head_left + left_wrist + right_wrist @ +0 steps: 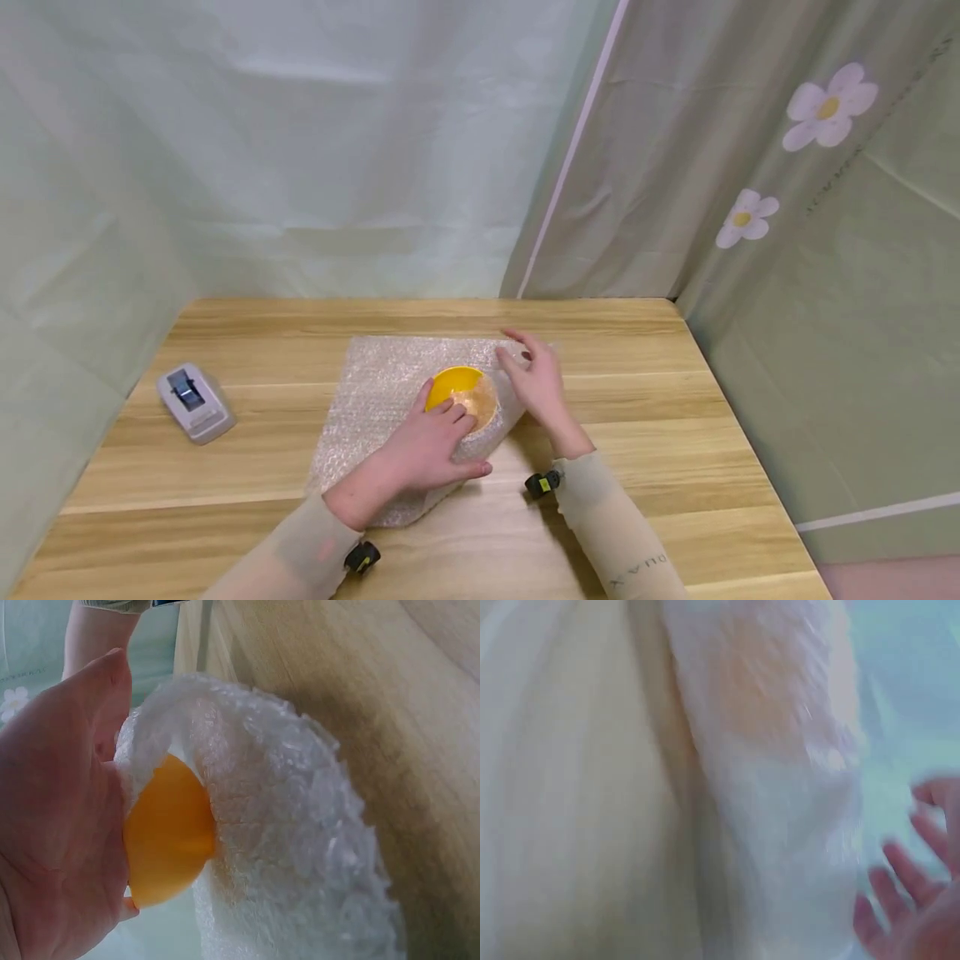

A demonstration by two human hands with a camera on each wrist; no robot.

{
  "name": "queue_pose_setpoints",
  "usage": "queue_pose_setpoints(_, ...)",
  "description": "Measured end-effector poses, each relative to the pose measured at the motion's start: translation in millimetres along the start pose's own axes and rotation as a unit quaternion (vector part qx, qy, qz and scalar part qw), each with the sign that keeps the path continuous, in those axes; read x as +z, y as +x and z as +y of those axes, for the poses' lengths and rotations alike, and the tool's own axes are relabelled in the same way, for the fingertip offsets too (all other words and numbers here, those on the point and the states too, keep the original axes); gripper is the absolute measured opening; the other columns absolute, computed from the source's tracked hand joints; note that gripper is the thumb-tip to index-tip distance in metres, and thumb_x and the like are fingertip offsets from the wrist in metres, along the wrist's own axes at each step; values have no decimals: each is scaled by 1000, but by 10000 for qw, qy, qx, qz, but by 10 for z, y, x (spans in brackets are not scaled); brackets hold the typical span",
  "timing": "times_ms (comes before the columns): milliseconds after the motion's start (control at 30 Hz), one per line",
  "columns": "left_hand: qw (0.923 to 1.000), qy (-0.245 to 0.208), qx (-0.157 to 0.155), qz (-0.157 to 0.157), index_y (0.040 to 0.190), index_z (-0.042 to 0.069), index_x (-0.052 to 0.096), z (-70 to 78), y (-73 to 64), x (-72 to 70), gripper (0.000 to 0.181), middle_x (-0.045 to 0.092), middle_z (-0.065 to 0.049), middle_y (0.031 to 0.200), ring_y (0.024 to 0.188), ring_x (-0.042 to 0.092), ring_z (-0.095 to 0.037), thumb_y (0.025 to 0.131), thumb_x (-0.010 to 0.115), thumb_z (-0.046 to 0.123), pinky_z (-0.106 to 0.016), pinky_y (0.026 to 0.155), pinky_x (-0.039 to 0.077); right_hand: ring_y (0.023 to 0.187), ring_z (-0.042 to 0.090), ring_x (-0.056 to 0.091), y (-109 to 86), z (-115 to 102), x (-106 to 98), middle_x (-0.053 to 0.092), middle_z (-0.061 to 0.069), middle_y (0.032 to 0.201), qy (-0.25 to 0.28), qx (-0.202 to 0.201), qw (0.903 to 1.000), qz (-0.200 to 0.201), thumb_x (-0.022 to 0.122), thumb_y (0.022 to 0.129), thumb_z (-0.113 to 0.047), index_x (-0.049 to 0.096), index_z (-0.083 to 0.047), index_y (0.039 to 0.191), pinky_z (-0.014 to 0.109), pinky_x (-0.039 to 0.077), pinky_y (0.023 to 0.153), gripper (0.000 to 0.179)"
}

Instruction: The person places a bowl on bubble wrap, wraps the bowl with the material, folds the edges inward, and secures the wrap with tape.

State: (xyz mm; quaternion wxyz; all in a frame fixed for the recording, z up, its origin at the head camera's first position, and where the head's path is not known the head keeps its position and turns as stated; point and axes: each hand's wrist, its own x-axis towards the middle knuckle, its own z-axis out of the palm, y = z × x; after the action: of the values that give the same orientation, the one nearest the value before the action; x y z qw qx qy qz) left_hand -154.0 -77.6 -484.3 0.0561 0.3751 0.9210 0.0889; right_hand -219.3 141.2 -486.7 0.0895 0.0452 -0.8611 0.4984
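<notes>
A yellow bowl (454,380) sits on a sheet of bubble wrap (375,392), with part of the sheet folded up over its near right side. My left hand (431,446) holds the bowl from the near left, fingers bent over the rim onto the wrap inside, thumb stretched out to the right. In the left wrist view the palm lies close along the bowl's orange-yellow outer side (169,832). At the sheet's far right part is my right hand (536,375), fingers loosely bent and apart, with nothing between them. The right wrist view is blurred.
A grey tape dispenser (197,403) with a dark window lies at the left of the wooden table (637,375). Pale curtains (375,167) stand behind and beside the table, flowers printed on the right one.
</notes>
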Motion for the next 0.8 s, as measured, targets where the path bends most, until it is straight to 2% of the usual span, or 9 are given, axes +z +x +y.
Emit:
queue_pose_setpoints(100, 10000, 66, -35, -42, 132, 17, 70, 5, 1, -16, 72, 69, -4, 127, 135, 58, -35, 98, 52, 77, -71, 126, 9, 139, 39, 53, 46, 124, -162, 55, 18, 153, 670, 818, 9905, 878, 67, 103, -18, 63, -7, 146, 56, 48, 112, 45)
queue_pose_setpoints(167, 9999, 89, -40, -48, 131, 17, 70, 7, 1, -30, 72, 68, -4, 128, 139, 54, -35, 98, 51, 78, -71, 126, 10, 144, 43, 46, 64, 206, -255, 44, 21, 160, 853, 1308, 9828, 990, 65, 104, -20, 55, -8, 154, 58, 44, 116, 53)
queue_pose_setpoints(267, 9999, 84, -24, -73, 131, 17, 71, 12, 6, -47, 72, 68, -4, 129, 146, 47, -36, 98, 51, 78, -71, 126, 11, 152, 45, 36, 78, 338, -347, 32, 26, 167, 1009, 1867, 9754, 594, 61, 107, -25, 39, -8, 164, 57, 36, 123, 64)
queue_pose_setpoints(333, 9999, 89, 4, -75, 130, 16, 71, 12, 7, -43, 73, 68, -4, 129, 149, 45, -37, 98, 50, 79, -71, 126, 12, 150, 45, 39, 81, 422, -373, 34, 28, 166, 1167, 2125, 9697, 317, 59, 108, -27, 31, -5, 167, 56, 36, 122, 68)
queue_pose_setpoints(400, 9999, 109, 22, -80, 129, 16, 71, 16, 4, -32, 73, 68, -4, 129, 150, 45, -35, 97, 50, 79, -71, 126, 10, 141, 40, 48, 89, 493, -392, 41, 27, 161, 1265, 2331, 9641, 126, 58, 109, -28, 28, -3, 168, 50, 44, 115, 71)
queue_pose_setpoints(500, 9999, 146, 58, -47, 129, 16, 71, 16, 4, -4, 75, 68, -5, 132, 149, 47, -34, 97, 50, 80, -70, 127, 7, 121, 33, 56, 107, 559, -440, 47, 26, 154, 1432, 2503, 9575, -20, 57, 109, -29, 26, -2, 168, 38, 51, 96, 72)
queue_pose_setpoints(567, 9998, 149, 85, -46, 128, 15, 71, 15, 6, 10, 75, 67, -7, 134, 147, 49, -32, 96, 51, 80, -68, 128, 4, 117, 31, 57, 137, 576, -491, 45, 27, 158, 1506, 2564, 9547, -115, 57, 109, -27, 25, 1, 167, 33, 50, 91, 72)
queue_pose_setpoints(700, 9998, 111, 126, -45, 128, 12, 71, -2, 6, 16, 76, 63, -11, 143, 143, 51, -29, 96, 53, 79, -64, 130, 4, 121, 31, 62, 235, 610, -563, 49, 30, 155, 1731, 2761, 9450, -280, 55, 110, -24, 31, 8, 163, 35, 55, 100, 66)
queue_pose_setpoints(800, 9998, 81, 119, -101, 132, 11, 71, -13, -3, 9, 79, 56, -12, 155, 147, 49, -28, 96, 53, 78, -62, 130, 5, 112, 25, 66, 304, 650, -590, 59, 29, 142, 1799, 2945, 9379, -347, 57, 109, -23, 41, 10, 157, 35, 58, 101, 61)
